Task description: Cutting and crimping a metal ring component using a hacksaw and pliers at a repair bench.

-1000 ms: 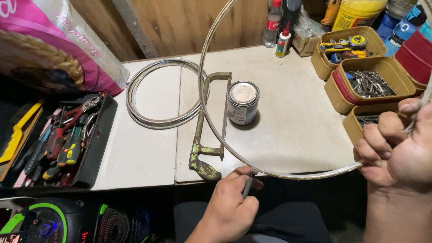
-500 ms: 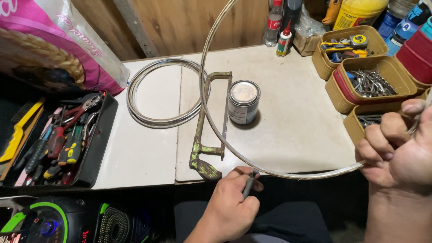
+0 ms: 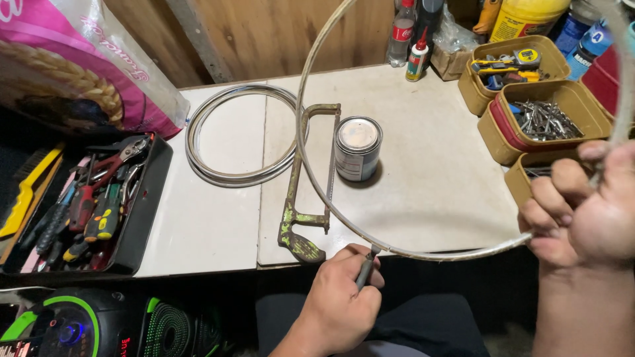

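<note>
Two hands hold one big hoop of pale, stiff tube (image 3: 317, 178). The right hand (image 3: 585, 211) is closed tight around the hoop, out past the right edge of the tabletop (image 3: 430, 198). The left hand (image 3: 340, 301) is closed too. It grips a thin dark tool (image 3: 365, 266) and pushes its tip up against the hoop, just off the front edge of the tabletop. The hoop curves up from the hands, goes over the middle of the tabletop and runs out of the top of the view.

Under the hoop lies an old rusty hacksaw (image 3: 307, 192), with its handle near the front edge. Just beside the saw stands a small round tin (image 3: 358, 148) with its lid on. Left of the saw lies a flat coil of silver tube (image 3: 231, 135), near the back edge.

Three yellow tubs (image 3: 522, 142) sit at the right edge, one with metal bits inside. Some bottles (image 3: 413, 39) stand at the back edge. Off the left edge sits a black tray of hand tools (image 3: 86, 205), and behind it leans a big pink bag (image 3: 73, 59).
</note>
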